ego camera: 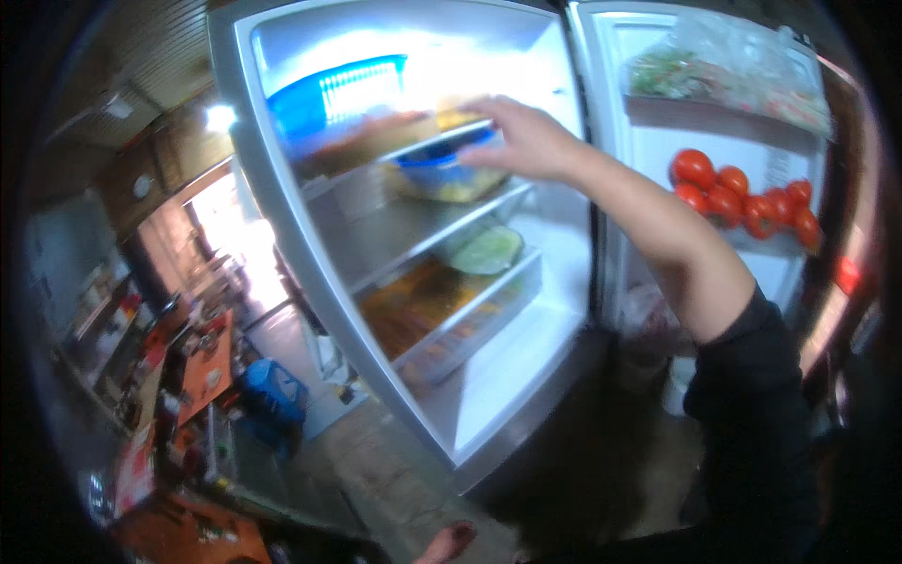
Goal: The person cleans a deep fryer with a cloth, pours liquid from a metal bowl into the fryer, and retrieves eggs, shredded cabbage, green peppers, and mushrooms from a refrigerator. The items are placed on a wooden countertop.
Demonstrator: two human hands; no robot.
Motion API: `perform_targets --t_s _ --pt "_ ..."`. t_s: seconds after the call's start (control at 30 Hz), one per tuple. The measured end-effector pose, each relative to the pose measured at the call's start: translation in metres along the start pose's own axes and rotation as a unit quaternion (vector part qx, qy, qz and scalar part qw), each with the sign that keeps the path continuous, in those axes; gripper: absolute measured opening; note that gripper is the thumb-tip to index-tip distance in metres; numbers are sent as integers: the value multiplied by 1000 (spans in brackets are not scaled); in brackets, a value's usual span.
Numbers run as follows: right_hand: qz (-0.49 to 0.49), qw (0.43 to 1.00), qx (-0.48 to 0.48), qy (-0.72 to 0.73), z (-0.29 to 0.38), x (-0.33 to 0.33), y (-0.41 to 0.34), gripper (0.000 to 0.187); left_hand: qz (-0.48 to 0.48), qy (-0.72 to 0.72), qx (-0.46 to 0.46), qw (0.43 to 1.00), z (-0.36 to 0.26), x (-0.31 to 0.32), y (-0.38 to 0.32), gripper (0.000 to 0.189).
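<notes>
My right hand (525, 137) reaches into an open refrigerator (528, 338) from the right. Its fingers and thumb are apart, level with the front edge of an upper shelf (461, 132), and nothing shows between them. Just beyond the fingertips lies a blurred yellow item (454, 116). A blue plastic basket (299, 102) stands on that shelf to the left. Below the hand sits a clear container with a blue rim (447, 182). What appears to be my left hand (447, 544) shows small and blurred at the bottom edge; its fingers cannot be made out.
A pale green rounded vegetable or fruit (493, 250) rests above a clear drawer (465, 331). Several tomatoes (722, 201) fill a rack of the open door on the right, under plastic bags (747, 70). Left of the refrigerator are a cluttered orange table (208, 366) and a blue container (275, 391).
</notes>
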State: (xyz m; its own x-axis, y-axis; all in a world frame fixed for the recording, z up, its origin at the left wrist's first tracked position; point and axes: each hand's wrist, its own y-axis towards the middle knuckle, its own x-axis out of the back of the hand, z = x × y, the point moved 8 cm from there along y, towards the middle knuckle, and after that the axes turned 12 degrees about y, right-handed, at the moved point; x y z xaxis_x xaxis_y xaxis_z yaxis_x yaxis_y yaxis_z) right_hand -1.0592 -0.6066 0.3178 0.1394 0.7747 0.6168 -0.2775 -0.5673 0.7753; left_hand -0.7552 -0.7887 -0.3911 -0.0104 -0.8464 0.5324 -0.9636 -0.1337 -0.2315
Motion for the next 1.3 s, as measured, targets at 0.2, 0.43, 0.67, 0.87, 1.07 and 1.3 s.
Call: perform_targets --t_s 0.2,0.43,0.67,0.87,1.07,1.3 --pt "-58 997 -11 46 -32 -18 125 97 -60 94 20 994 -179 71 -28 31" --pt "-5 992 1 123 -25 -16 144 86 -71 48 -84 993 -367 138 -3 29" --pt "-137 990 25 -16 11 43 83 74 -179 -216 -276 919 -549 238 59 89" --pt "-247 969 19 24 25 87 -42 65 -103 -491 -426 753 -635 229 65 96" --pt "-206 968 120 76 35 81 -160 59 -57 -547 -386 741 -586 129 46 109" --pt "-18 938 181 295 43 27 -266 65 -99 -653 -360 659 -457 53 12 96"
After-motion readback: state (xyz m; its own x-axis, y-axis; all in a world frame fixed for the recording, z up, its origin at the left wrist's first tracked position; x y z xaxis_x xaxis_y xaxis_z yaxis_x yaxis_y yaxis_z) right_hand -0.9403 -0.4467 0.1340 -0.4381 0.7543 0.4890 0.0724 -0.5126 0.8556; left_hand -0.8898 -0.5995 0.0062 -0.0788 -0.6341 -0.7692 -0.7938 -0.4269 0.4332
